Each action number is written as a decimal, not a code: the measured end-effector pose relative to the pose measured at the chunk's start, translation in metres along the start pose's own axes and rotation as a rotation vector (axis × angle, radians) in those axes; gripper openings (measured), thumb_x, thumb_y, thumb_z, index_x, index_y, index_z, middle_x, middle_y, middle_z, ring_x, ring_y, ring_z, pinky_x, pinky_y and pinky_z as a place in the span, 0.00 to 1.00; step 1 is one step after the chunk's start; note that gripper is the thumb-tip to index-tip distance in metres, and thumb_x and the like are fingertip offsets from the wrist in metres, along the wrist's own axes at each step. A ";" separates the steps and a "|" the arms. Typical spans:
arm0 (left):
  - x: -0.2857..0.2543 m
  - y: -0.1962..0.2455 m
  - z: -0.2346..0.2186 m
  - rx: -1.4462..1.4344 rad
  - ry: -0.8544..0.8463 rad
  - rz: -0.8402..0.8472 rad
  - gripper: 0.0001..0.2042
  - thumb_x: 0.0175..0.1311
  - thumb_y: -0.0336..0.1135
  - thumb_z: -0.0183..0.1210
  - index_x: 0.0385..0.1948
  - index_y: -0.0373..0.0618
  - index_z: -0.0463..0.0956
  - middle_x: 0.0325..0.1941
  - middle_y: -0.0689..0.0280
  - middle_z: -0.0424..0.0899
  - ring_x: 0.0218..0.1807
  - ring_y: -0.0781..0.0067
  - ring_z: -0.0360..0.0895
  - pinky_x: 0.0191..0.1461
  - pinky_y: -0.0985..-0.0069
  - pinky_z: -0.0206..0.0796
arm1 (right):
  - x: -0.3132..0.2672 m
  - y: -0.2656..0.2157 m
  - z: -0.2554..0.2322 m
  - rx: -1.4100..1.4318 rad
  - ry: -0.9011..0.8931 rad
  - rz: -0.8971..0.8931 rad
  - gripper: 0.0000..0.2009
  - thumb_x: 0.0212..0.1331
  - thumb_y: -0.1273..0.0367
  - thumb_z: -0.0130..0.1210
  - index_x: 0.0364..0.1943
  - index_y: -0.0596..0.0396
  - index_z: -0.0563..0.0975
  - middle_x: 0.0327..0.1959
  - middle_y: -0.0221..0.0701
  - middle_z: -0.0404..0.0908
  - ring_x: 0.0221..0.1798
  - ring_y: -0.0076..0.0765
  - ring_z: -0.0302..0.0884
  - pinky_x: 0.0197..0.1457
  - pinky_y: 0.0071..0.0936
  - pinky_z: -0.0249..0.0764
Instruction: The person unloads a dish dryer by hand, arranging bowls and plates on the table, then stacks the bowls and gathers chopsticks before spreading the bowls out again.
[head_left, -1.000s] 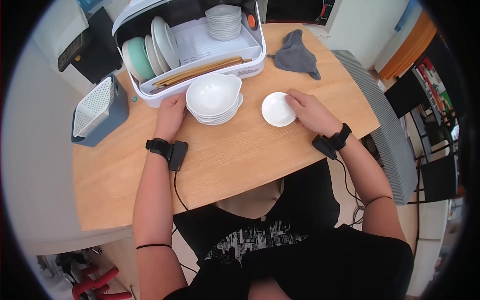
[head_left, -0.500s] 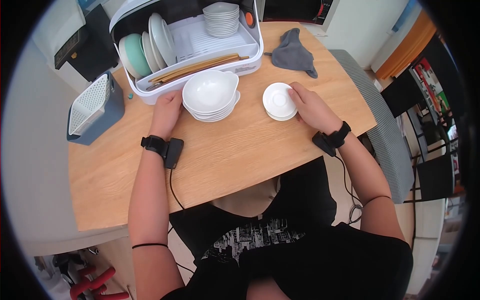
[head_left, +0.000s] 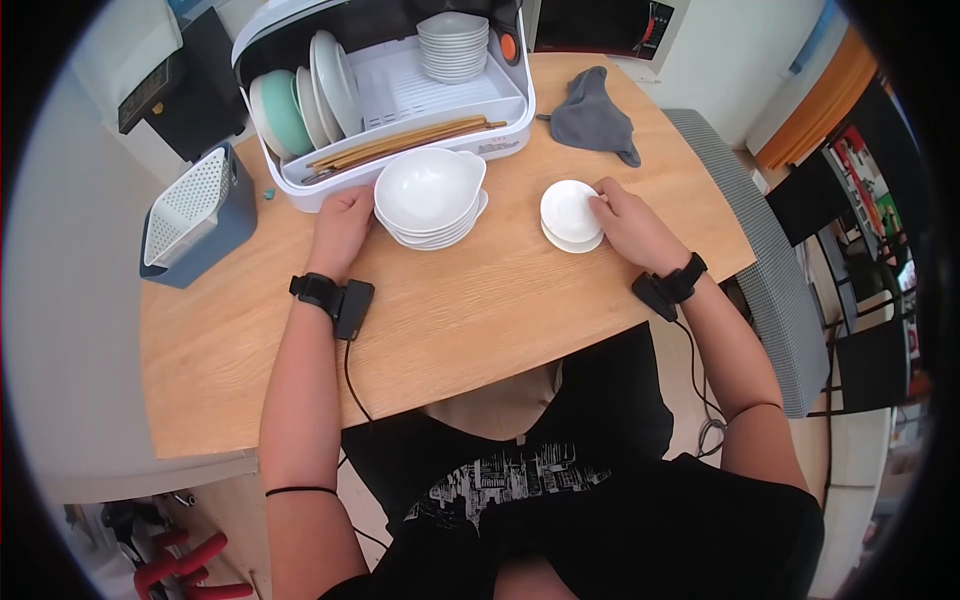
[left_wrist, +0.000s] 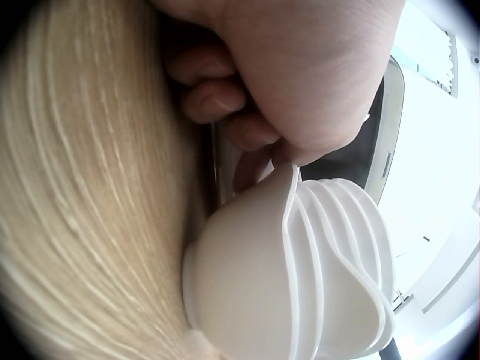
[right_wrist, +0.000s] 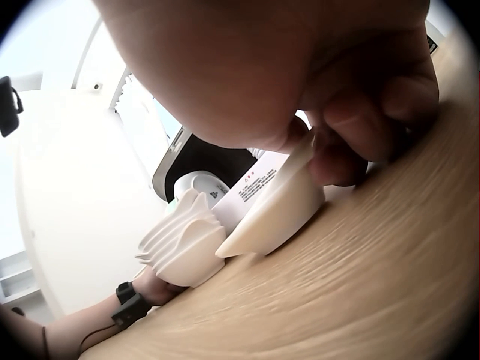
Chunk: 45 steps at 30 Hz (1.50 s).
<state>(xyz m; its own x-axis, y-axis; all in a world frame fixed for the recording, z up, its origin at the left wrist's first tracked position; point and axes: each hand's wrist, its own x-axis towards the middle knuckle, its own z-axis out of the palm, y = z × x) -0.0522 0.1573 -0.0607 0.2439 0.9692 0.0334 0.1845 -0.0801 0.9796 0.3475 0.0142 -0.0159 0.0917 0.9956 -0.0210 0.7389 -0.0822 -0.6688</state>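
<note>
Little can be read; in the right wrist view a white label (right_wrist: 253, 182) on the front of the dish rack (right_wrist: 225, 169), which stands at the far edge of the table (right_wrist: 337, 300), bears a small red mark and rows of fine print too small to make out; in the head view the person's black T-shirt (head_left: 520, 470) carries a white cityscape print without legible words; nothing else shows text.
</note>
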 end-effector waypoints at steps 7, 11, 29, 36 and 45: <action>0.000 0.002 0.001 -0.022 -0.017 -0.017 0.20 0.84 0.45 0.57 0.31 0.42 0.87 0.24 0.80 0.72 0.26 0.87 0.59 0.31 0.79 0.51 | -0.001 0.004 -0.007 -0.037 -0.079 -0.004 0.21 0.83 0.57 0.51 0.64 0.63 0.75 0.39 0.41 0.86 0.38 0.36 0.83 0.46 0.35 0.78; 0.002 0.000 0.000 -0.016 -0.017 -0.002 0.21 0.85 0.46 0.56 0.32 0.41 0.87 0.24 0.80 0.72 0.27 0.87 0.59 0.31 0.78 0.51 | -0.008 -0.035 -0.025 -0.163 -0.078 0.109 0.29 0.78 0.54 0.57 0.72 0.63 0.72 0.55 0.51 0.87 0.57 0.54 0.86 0.63 0.44 0.79; -0.005 0.009 0.003 -0.025 -0.021 -0.025 0.22 0.86 0.46 0.55 0.34 0.38 0.87 0.24 0.80 0.71 0.27 0.86 0.59 0.31 0.78 0.51 | -0.006 -0.042 -0.052 -0.289 -0.141 -0.348 0.43 0.54 0.61 0.77 0.76 0.53 0.71 0.68 0.46 0.77 0.73 0.57 0.72 0.78 0.43 0.71; 0.001 0.003 0.001 0.018 -0.011 -0.037 0.22 0.85 0.47 0.56 0.31 0.39 0.85 0.23 0.79 0.70 0.26 0.85 0.59 0.31 0.77 0.52 | -0.008 0.005 -0.073 -0.433 -0.230 -0.166 0.46 0.53 0.61 0.78 0.79 0.51 0.68 0.73 0.46 0.74 0.77 0.56 0.69 0.81 0.42 0.68; -0.002 0.008 0.005 0.047 0.016 -0.033 0.21 0.85 0.47 0.56 0.32 0.41 0.86 0.22 0.80 0.71 0.25 0.86 0.60 0.30 0.78 0.51 | -0.004 -0.017 -0.029 -0.298 -0.319 -0.533 0.48 0.48 0.60 0.82 0.76 0.54 0.71 0.75 0.46 0.72 0.82 0.55 0.61 0.87 0.45 0.55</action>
<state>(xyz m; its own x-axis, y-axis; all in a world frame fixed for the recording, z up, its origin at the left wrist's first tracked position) -0.0462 0.1538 -0.0535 0.2214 0.9752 0.0046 0.2369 -0.0584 0.9698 0.3538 0.0100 0.0170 -0.5025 0.8645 0.0056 0.7849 0.4589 -0.4164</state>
